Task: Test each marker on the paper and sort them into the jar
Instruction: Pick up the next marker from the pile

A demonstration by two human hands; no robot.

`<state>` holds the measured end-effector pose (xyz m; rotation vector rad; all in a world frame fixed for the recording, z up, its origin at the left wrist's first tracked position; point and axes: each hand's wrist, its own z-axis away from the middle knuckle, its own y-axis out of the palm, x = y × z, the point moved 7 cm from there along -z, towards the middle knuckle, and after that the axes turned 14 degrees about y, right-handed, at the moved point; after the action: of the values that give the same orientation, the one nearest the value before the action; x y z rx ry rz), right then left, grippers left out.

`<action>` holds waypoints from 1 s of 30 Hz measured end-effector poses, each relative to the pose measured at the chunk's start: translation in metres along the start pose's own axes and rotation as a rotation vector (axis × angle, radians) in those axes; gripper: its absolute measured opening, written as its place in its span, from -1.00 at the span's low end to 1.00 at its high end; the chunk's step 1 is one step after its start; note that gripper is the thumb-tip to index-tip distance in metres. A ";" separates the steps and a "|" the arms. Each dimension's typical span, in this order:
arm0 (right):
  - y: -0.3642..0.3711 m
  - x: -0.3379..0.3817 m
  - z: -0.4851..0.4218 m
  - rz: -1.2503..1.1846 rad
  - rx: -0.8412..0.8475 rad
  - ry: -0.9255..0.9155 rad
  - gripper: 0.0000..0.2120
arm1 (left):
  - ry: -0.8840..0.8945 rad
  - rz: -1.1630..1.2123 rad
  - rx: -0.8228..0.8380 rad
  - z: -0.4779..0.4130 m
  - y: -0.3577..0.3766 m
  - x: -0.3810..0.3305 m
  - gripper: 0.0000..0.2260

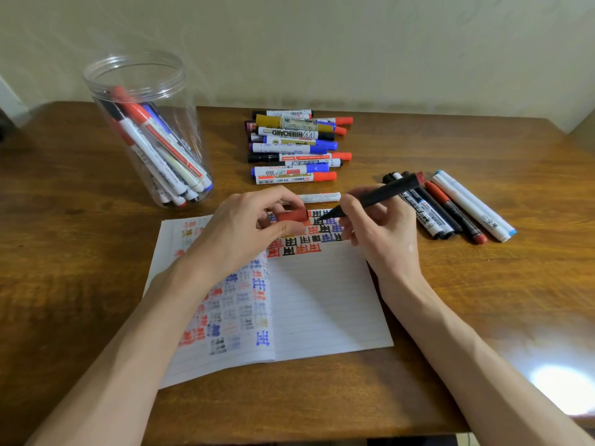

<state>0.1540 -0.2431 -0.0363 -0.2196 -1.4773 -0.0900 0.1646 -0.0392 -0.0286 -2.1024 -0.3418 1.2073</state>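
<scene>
Near the front edge of the table the lined paper is spread open. Over its far part a red cap is pinched between the thumb and curled fingers of the left hand, and a black marker is gripped by the right hand — its tip is set on the paper. A few loose markers are laid toward the right edge. A pile of markers is stacked near the far edge, and the jar — partly filled — is stood at the far left.
</scene>
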 end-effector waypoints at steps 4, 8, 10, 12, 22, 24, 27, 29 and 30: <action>0.000 0.000 -0.001 -0.099 0.031 0.036 -0.98 | -0.002 -0.025 -0.014 0.000 -0.001 0.001 -0.64; 0.003 0.002 0.000 -0.103 0.077 0.007 -0.97 | 0.000 -0.048 -0.007 0.000 -0.001 0.000 -0.65; 0.005 0.003 0.002 -0.090 0.099 -0.017 -0.97 | 0.003 -0.060 -0.005 0.000 -0.001 0.000 -0.67; 0.007 0.005 0.003 -0.085 0.117 -0.029 -0.98 | 0.009 -0.070 -0.008 0.000 -0.001 -0.001 -0.70; 0.018 0.005 0.006 -0.032 0.237 -0.066 -0.92 | 0.037 -0.028 -0.051 0.000 -0.002 -0.004 -0.68; 0.018 0.005 0.006 -0.029 0.260 -0.077 -0.84 | 0.050 -0.034 -0.072 0.001 -0.005 -0.006 -0.67; 0.016 0.001 0.004 -0.060 0.290 -0.033 -0.80 | 0.055 -0.024 -0.122 0.001 -0.011 -0.008 -0.62; 0.015 -0.003 0.001 -0.098 0.311 0.037 -0.76 | 0.059 -0.019 -0.137 0.001 -0.013 -0.008 -0.64; 0.017 -0.004 0.000 -0.131 0.335 0.076 -0.76 | 0.061 -0.024 -0.139 0.001 -0.014 -0.007 -0.66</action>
<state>0.1571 -0.2271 -0.0417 0.1504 -1.4066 0.0433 0.1609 -0.0319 -0.0145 -2.2428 -0.4325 1.1314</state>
